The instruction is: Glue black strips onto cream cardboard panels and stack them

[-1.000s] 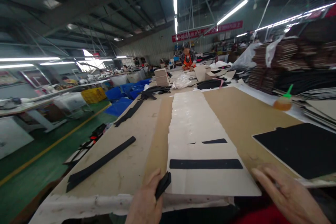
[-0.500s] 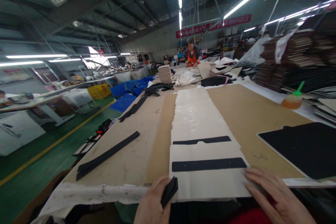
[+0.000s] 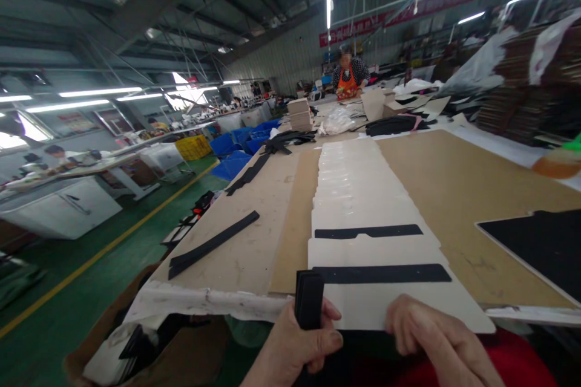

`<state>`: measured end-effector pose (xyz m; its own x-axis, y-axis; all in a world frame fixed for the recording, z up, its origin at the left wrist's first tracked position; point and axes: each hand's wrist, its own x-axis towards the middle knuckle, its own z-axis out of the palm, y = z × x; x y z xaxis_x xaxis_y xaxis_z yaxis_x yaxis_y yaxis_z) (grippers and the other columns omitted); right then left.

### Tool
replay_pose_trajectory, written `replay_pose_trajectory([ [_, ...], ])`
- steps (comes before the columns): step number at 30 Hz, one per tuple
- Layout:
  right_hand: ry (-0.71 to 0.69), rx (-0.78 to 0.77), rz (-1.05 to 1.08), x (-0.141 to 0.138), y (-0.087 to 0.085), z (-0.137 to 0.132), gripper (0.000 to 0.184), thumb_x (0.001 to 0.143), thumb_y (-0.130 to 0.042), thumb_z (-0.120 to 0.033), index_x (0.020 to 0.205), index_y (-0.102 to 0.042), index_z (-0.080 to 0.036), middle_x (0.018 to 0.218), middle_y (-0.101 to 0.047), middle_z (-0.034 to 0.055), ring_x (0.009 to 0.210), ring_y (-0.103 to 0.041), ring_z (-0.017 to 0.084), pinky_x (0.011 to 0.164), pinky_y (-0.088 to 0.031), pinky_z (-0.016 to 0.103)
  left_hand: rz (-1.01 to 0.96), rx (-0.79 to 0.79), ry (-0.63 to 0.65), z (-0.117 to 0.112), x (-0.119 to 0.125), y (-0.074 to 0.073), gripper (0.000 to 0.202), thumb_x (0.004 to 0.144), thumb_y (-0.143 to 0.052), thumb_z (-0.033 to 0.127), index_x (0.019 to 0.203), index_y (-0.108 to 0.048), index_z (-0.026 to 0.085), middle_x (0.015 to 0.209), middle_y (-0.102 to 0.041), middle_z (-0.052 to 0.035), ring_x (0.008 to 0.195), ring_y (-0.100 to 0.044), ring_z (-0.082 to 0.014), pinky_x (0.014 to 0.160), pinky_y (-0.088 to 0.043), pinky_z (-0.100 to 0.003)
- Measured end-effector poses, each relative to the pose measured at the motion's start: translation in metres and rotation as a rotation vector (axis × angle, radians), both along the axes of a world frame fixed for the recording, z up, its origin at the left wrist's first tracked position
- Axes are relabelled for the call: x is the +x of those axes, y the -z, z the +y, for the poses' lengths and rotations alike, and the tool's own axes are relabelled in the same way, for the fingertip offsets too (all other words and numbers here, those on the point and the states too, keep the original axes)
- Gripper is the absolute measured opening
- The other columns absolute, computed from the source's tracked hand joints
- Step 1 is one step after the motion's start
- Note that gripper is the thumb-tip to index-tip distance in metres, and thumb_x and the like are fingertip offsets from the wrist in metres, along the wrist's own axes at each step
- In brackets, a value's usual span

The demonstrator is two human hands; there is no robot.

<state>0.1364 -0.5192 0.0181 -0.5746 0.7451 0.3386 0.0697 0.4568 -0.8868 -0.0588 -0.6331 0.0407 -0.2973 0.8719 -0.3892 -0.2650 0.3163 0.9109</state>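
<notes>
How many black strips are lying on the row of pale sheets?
2: one black strip near the front of the row of pale sheets, a second strip just beyond it. More may be hidden where sheets overlap.

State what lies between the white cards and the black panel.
The head view shows brown tabletop, faintly smudged, between the white cards and the black panel.

Blk strips (image 3: 309,301) partly hidden by L hand (image 3: 295,341), bottle (image 3: 556,164) & blk panel (image 3: 544,243) cut off R, banner (image 3: 351,29) txt illegible (tiny)
</notes>
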Motion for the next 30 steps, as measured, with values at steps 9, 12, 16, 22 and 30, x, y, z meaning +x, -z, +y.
replay_pose_trajectory([
  [9, -0.039, 0.305, -0.015, -0.050, 0.003, -0.018, 0.049, 0.092, -0.055, -0.031, 0.140, -0.052, -0.020, 0.131, -0.064, 0.0123, 0.117, -0.063, 0.025, 0.097, -0.054, 0.037, -0.061, 0.043, 0.070, 0.014, 0.014, -0.003, 0.043, 0.055, -0.086, 0.041, 0.076, -0.061, 0.013, 0.052, -0.046, 0.0069, 0.042, -0.034, -0.0027, 0.041, -0.023, -0.019],
  [12, 0.010, 0.482, -0.014, -0.050, 0.005, -0.021, 0.048, 0.093, -0.055, -0.028, 0.139, -0.051, -0.016, 0.126, -0.067, 0.0132, 0.111, -0.066, 0.023, 0.093, -0.056, 0.032, -0.104, 0.038, 0.023, 0.016, 0.016, 0.004, 0.032, 0.054, -0.082, 0.030, 0.070, -0.060, 0.013, 0.051, -0.045, 0.0063, 0.041, -0.034, -0.0031, 0.041, -0.022, -0.019],
  [16, 0.062, 0.590, 0.017, -0.052, 0.010, -0.025, 0.051, 0.093, -0.055, -0.025, 0.142, -0.046, -0.013, 0.123, -0.068, 0.0152, 0.108, -0.068, 0.023, 0.091, -0.058, 0.032, -0.168, 0.028, -0.023, 0.018, 0.020, 0.012, 0.020, 0.055, -0.071, 0.019, 0.070, -0.059, 0.014, 0.050, -0.045, 0.0063, 0.041, -0.033, -0.0032, 0.042, -0.021, -0.019],
  [22, 0.046, 0.124, 0.145, -0.052, -0.002, -0.023, 0.009, 0.089, -0.061, -0.026, 0.093, -0.068, -0.023, 0.099, -0.068, 0.0057, 0.089, -0.067, 0.019, 0.076, -0.057, 0.026, -0.152, 0.030, 0.005, 0.019, 0.021, 0.011, 0.025, 0.059, -0.077, 0.027, 0.072, -0.062, 0.012, 0.041, -0.043, 0.0066, 0.037, -0.033, -0.0043, 0.040, -0.020, -0.019],
  [30, 0.009, -0.875, 0.441, -0.060, -0.029, 0.006, 0.029, 0.078, -0.075, -0.044, 0.074, -0.060, -0.019, 0.060, -0.055, -0.0034, 0.054, -0.048, 0.008, 0.053, -0.042, 0.017, -0.076, 0.045, 0.034, 0.015, 0.008, -0.006, 0.053, 0.073, -0.071, 0.059, 0.090, -0.066, 0.008, 0.062, -0.069, -0.0086, 0.039, -0.051, -0.0077, 0.039, -0.032, -0.017],
])
